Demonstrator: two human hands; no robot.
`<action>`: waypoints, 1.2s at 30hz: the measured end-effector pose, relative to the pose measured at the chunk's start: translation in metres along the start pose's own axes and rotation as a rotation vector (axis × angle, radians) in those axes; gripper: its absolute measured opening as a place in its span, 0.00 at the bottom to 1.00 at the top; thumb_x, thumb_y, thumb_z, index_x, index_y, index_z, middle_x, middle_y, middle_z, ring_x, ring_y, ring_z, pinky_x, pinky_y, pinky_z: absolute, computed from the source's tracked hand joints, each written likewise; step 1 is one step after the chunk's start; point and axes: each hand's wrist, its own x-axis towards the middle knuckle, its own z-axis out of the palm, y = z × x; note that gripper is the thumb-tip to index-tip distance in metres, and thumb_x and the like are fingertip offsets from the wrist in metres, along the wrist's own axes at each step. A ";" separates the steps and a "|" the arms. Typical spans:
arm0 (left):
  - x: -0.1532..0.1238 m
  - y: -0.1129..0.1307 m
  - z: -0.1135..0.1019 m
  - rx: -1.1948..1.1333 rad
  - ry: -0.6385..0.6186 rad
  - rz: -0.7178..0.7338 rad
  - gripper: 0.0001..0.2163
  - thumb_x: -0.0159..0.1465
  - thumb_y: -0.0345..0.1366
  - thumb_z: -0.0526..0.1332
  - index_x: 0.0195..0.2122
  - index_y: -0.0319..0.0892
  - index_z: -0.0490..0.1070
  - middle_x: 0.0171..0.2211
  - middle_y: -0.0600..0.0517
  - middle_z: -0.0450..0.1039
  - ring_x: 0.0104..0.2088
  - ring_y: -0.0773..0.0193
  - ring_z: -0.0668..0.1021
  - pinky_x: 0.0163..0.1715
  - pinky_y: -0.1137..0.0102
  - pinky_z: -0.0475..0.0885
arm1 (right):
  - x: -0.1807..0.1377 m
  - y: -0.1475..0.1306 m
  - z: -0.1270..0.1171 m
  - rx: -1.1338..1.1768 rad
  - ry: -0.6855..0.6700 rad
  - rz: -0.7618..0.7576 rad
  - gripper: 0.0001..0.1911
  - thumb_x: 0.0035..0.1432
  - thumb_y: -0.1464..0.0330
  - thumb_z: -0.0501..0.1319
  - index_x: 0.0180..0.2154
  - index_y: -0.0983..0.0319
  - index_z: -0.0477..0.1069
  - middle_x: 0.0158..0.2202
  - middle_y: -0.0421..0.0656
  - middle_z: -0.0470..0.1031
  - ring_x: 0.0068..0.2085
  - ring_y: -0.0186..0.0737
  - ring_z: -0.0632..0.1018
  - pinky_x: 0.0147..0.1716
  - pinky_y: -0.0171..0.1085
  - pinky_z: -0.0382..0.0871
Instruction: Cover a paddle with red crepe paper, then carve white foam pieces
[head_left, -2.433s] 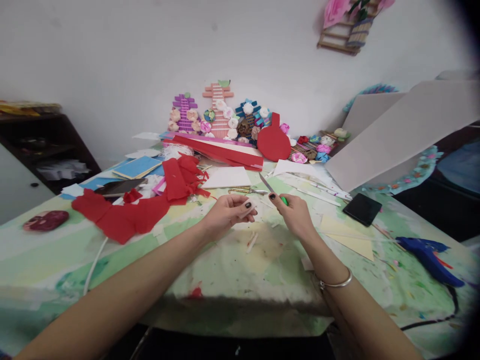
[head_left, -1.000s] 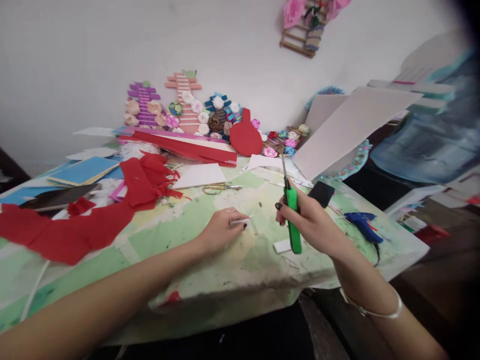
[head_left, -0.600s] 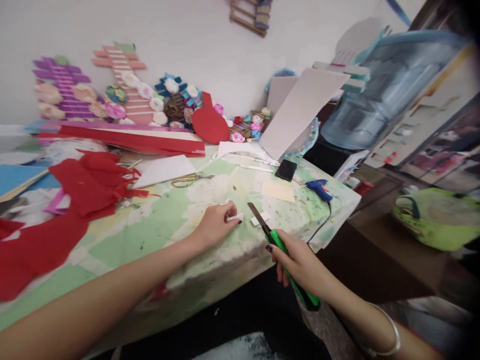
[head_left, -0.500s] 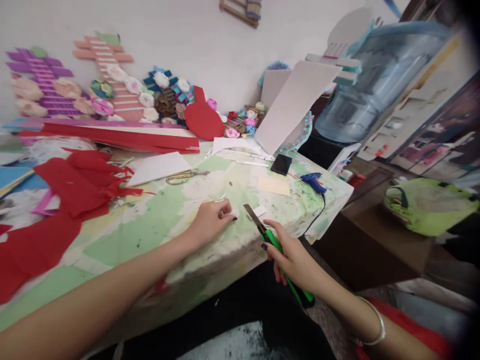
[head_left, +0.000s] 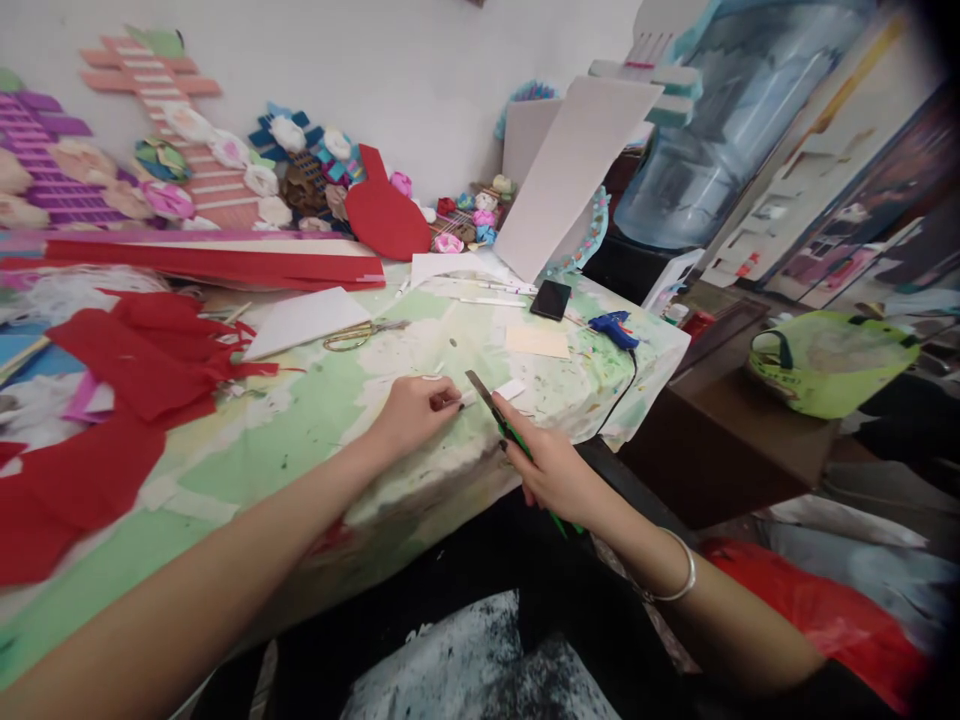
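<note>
A person's two bare arms reach over a paint-streaked green and white counter [head_left: 300, 440] crowded with craft supplies. The left hand [head_left: 416, 410] rests near the counter's front edge, fingers curled together and pinching a small white strip [head_left: 465, 398] down against the surface. Just beside it, the right hand [head_left: 551, 470] – a silver bangle [head_left: 671, 580] at its wrist – is wrapped tight around a green-handled cutter [head_left: 517, 440], whose grey blade slants up and left so that its tip lies close to the strip. A second white scrap [head_left: 512, 389] lies just past the blade. Farther back on the counter are gold scissors [head_left: 364, 333], a white sheet [head_left: 304, 320], a cream card [head_left: 538, 342], a black phone [head_left: 550, 299] and a blue glue gun [head_left: 613, 326] near the right edge. Ragged red paper [head_left: 127, 370] spreads across the left side. Paper-flower decorations [head_left: 225, 170] lean against the wall – and off the counter to the right stands a lime-green bag [head_left: 832, 365].
</note>
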 end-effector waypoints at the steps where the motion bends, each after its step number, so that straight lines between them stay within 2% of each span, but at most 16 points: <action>1: 0.000 0.000 0.000 -0.013 0.003 -0.004 0.04 0.55 0.31 0.60 0.28 0.40 0.75 0.24 0.51 0.75 0.25 0.66 0.74 0.29 0.73 0.64 | 0.000 0.000 0.000 -0.019 0.001 -0.005 0.30 0.61 0.70 0.45 0.65 0.58 0.45 0.12 0.31 0.61 0.14 0.33 0.67 0.21 0.34 0.67; 6: -0.002 0.003 0.001 -0.061 -0.028 0.011 0.04 0.54 0.31 0.61 0.26 0.39 0.75 0.23 0.52 0.75 0.24 0.67 0.73 0.27 0.74 0.64 | -0.001 -0.002 0.001 -0.079 0.028 -0.020 0.30 0.60 0.71 0.46 0.64 0.59 0.46 0.15 0.33 0.64 0.16 0.33 0.68 0.27 0.35 0.68; 14: -0.003 0.008 0.003 -0.081 -0.060 0.041 0.03 0.52 0.30 0.61 0.24 0.37 0.74 0.19 0.55 0.71 0.21 0.71 0.71 0.24 0.77 0.63 | -0.002 -0.007 0.000 -0.193 0.004 -0.014 0.31 0.61 0.72 0.47 0.65 0.61 0.44 0.29 0.44 0.74 0.28 0.37 0.73 0.34 0.38 0.68; 26: -0.005 0.009 0.005 -0.132 -0.054 0.000 0.04 0.52 0.28 0.60 0.23 0.37 0.73 0.19 0.54 0.72 0.22 0.71 0.72 0.25 0.76 0.64 | 0.001 -0.007 0.004 -0.269 -0.019 0.009 0.32 0.60 0.74 0.46 0.65 0.67 0.40 0.23 0.40 0.69 0.23 0.34 0.68 0.29 0.35 0.63; 31: -0.005 0.013 0.006 -0.126 -0.029 -0.029 0.04 0.51 0.27 0.60 0.22 0.37 0.74 0.20 0.53 0.73 0.22 0.70 0.73 0.25 0.76 0.65 | -0.002 -0.006 0.006 -0.266 -0.014 0.005 0.33 0.60 0.74 0.46 0.65 0.65 0.39 0.26 0.43 0.71 0.22 0.33 0.67 0.28 0.35 0.62; 36: -0.004 0.013 0.005 -0.141 -0.029 -0.024 0.04 0.51 0.27 0.60 0.22 0.37 0.75 0.21 0.52 0.75 0.23 0.69 0.74 0.26 0.75 0.66 | -0.007 -0.006 0.008 -0.288 -0.001 0.014 0.32 0.60 0.73 0.45 0.65 0.65 0.41 0.34 0.49 0.74 0.22 0.33 0.68 0.29 0.36 0.63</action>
